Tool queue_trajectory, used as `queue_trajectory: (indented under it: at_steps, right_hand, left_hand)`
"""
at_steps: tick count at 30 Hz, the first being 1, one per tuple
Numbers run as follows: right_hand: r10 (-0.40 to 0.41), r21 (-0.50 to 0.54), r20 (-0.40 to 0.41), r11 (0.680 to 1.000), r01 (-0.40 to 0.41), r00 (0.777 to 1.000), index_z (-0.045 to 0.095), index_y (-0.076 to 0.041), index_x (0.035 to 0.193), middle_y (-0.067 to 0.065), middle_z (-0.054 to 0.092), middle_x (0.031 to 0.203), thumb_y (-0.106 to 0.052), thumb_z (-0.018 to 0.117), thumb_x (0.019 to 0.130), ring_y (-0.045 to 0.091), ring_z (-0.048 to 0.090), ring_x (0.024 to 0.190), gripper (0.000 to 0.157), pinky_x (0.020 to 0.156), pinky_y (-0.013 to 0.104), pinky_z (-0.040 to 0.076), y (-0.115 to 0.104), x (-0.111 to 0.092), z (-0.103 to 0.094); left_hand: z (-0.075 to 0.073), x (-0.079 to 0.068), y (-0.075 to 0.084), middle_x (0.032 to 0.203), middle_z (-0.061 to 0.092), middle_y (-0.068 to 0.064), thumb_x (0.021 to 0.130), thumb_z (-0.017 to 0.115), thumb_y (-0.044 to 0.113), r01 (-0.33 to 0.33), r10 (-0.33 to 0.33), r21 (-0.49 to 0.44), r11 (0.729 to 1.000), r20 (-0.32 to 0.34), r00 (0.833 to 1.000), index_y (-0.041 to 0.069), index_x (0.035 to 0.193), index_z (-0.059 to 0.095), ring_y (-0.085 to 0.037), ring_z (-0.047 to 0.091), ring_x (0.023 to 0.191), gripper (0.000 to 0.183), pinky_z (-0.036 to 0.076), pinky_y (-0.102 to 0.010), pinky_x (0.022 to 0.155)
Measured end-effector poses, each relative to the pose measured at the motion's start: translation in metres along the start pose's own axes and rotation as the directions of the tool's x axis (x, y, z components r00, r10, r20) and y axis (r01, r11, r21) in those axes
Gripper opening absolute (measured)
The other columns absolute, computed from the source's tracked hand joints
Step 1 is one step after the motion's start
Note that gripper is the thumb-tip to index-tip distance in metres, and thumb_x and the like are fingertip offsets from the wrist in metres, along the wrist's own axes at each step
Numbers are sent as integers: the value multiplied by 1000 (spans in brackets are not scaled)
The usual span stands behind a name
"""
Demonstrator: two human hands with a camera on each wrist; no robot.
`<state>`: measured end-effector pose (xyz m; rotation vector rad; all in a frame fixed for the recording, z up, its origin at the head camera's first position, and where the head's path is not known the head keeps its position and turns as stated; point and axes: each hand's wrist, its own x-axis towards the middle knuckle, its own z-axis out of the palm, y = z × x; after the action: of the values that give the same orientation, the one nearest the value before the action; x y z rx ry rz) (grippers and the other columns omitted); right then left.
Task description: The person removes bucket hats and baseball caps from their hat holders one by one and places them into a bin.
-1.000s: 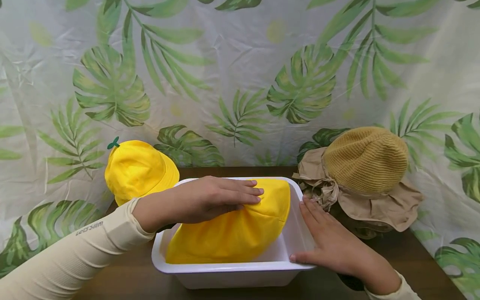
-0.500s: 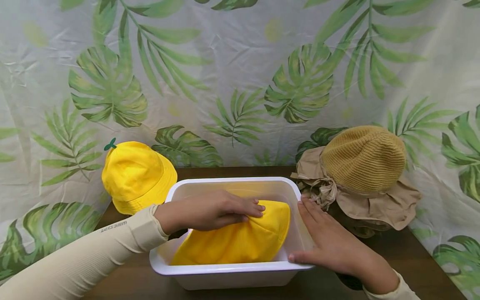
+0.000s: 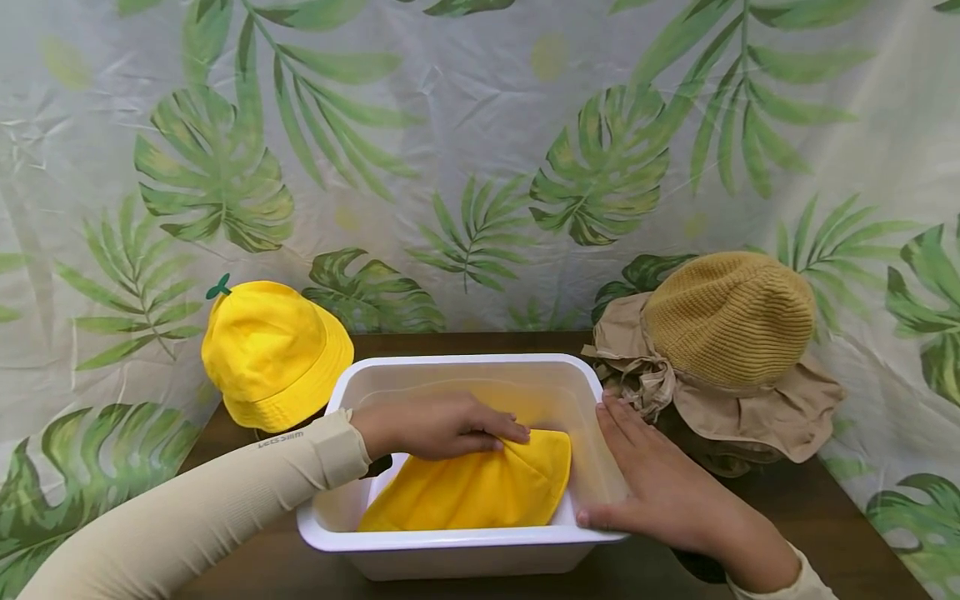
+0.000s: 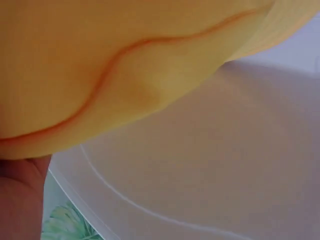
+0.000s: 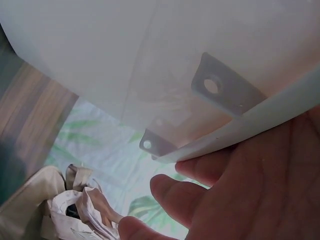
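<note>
A yellow cloth hat [image 3: 480, 487] is inside a white plastic tub [image 3: 420, 537], its brim spread toward the front wall. My left hand [image 3: 438, 425] reaches over the tub's left side and holds the hat near its top. In the left wrist view, the hat's stitched edge [image 4: 145, 65] covers most of that hand, and only a bit of the left hand [image 4: 20, 195] shows below it. At the tub's right rim rests my right hand [image 3: 667, 483], thumb at the front corner and fingers extended along the side. In the right wrist view, the right hand's fingers [image 5: 175, 197] lie beside the rim.
Another yellow hat [image 3: 273, 354] with a green sprout sits on a stand at the back left. At the back right, a mustard knit hat [image 3: 731, 321] rests on a beige brimmed hat [image 3: 780, 412]. A leaf-print curtain [image 3: 465, 125] hangs behind the dark wooden table [image 3: 255, 558].
My left hand has moved down and slightly right, lowering the yellow hat deeper into the tub. The right hand has stayed at the rim.
</note>
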<state>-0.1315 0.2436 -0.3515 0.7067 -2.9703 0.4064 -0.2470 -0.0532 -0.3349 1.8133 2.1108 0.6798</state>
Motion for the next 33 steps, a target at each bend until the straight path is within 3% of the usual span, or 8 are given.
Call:
queue_trajectory:
  at_steps: [3,8,14,18,24,33]
  right_hand:
    - [6,7,9,1000,-6,1000,24,6,154,21,16,162,-76,61,79,41,19,147,117,111,61,26,0,0,-1]
    - [8,20,16,1000,-8,1000,23,6,154,21,14,163,-74,62,80,41,18,147,116,111,62,25,0,-1,-1]
    - [3,18,17,1000,-4,1000,23,6,154,22,15,162,-76,59,80,41,19,147,117,112,61,25,0,0,-1]
    - [10,27,21,1000,-11,1000,22,6,154,22,14,163,-76,60,80,41,19,147,117,112,61,26,0,0,-1]
    - [12,27,23,1000,-12,1000,22,6,154,21,12,163,-76,59,80,41,17,147,118,111,61,26,0,0,-1]
    - [24,43,33,999,-25,999,19,4,156,19,11,164,-76,60,80,39,16,148,118,111,61,26,1,0,-1]
  left_hand:
    - [2,1,-4,139,58,-4,102,55,11,24,-25,11,1000,21,999,5,138,59,-15,46,134,37,32,-26,112]
    - [-1,-1,-3,142,56,-4,102,57,16,119,-120,29,993,38,992,8,143,55,-16,47,134,42,34,-28,112]
    - [-10,-4,4,149,49,-5,101,59,22,204,-205,33,978,9,979,11,146,52,-24,37,142,47,29,-38,116]
    - [-19,-8,7,150,47,-2,101,58,28,218,-216,91,972,-38,976,14,147,50,-20,35,143,49,28,-36,116]
    - [-37,-17,4,148,50,-4,100,60,28,200,-183,148,969,-120,976,9,147,49,-17,46,136,52,37,-35,111]
    - [-69,-44,-3,149,48,-7,99,63,28,300,-251,149,942,-278,927,10,146,51,-24,44,137,52,39,-44,109]
